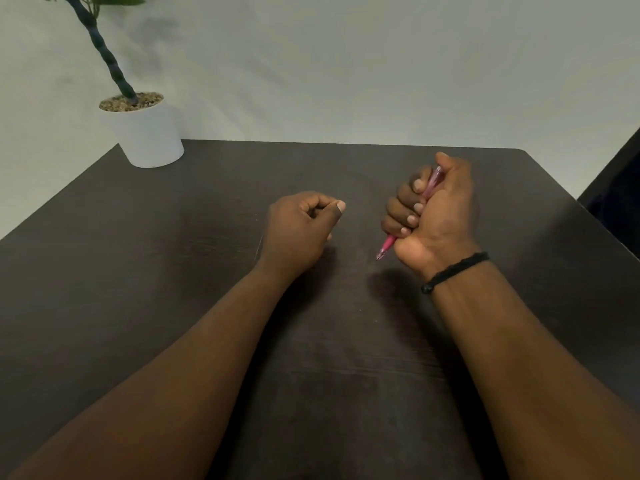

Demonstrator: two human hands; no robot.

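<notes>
Viewpoint: worn on the person's head, above and behind the right hand (440,216) gripping the pink pen (388,243).
Facing: forward and down over the dark table (173,271), with the wall (346,64) beyond the grip.
Nearness: close, with both forearms filling the lower frame.
Edges: potted plant (145,133) far left of the grip.

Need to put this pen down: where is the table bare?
Bare table lies left of the left hand, up to the white pot, and along the far edge behind both hands. Right of the right hand, holding the pink pen, is free too. Tightest: between the hands.
</notes>
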